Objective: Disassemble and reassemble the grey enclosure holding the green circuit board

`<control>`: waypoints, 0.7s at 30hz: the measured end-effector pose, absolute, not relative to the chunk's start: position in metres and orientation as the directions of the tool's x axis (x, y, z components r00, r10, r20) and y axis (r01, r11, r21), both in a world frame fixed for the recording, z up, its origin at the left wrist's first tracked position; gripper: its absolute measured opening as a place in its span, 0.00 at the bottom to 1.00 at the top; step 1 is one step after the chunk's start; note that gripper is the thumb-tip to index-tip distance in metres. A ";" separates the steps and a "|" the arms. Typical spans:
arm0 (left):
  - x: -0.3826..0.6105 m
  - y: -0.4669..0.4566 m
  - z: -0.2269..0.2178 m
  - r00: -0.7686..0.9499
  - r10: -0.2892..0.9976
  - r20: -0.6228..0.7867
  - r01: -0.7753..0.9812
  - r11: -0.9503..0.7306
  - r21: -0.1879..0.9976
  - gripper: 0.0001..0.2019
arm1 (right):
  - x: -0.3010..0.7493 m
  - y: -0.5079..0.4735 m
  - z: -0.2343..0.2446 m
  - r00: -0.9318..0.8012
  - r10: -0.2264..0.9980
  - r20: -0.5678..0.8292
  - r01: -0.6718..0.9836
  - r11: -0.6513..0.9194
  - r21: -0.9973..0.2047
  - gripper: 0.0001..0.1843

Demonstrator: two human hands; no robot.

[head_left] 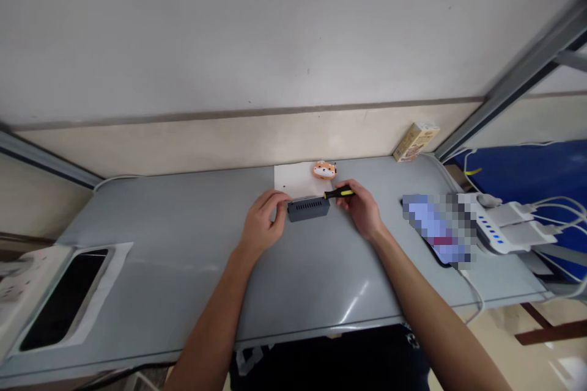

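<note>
— Grey table [183, 244] all around. Where is the little dark box [308, 209]?
— Right in the middle. My left hand [263, 220] curls around its 9 o'clock end. My right hand [362, 208] pinches the yellow screwdriver [339, 193], tip at the box's 3 o'clock end.
— Any trick?
— I think so: hold the box still, tip straight. An orange toy [324, 169] sits at 12 o'clock.
</note>
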State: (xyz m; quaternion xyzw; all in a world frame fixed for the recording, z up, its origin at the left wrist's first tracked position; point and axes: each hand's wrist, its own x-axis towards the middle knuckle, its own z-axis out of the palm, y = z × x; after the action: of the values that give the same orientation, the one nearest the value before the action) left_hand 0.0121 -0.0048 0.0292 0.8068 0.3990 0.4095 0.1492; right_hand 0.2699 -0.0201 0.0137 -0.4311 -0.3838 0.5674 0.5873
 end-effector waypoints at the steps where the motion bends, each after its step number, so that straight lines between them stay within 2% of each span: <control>1: 0.012 -0.005 0.029 0.346 0.765 0.543 0.520 -0.638 0.568 0.11 | 0.270 -0.020 0.014 0.063 0.997 -0.041 -0.332 -0.018 -0.943 0.22; 21: 0.011 -0.004 0.027 0.340 0.704 0.623 0.502 -0.696 0.513 0.12 | 0.267 -0.021 0.011 0.054 0.998 -0.027 -0.389 -0.004 -0.921 0.20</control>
State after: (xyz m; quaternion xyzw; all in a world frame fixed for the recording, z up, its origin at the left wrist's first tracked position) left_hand 0.0108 -0.0041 0.0272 0.8102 0.3722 0.4378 0.1157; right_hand 0.2667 -0.0207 0.0107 -0.4089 -0.3722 0.5784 0.5997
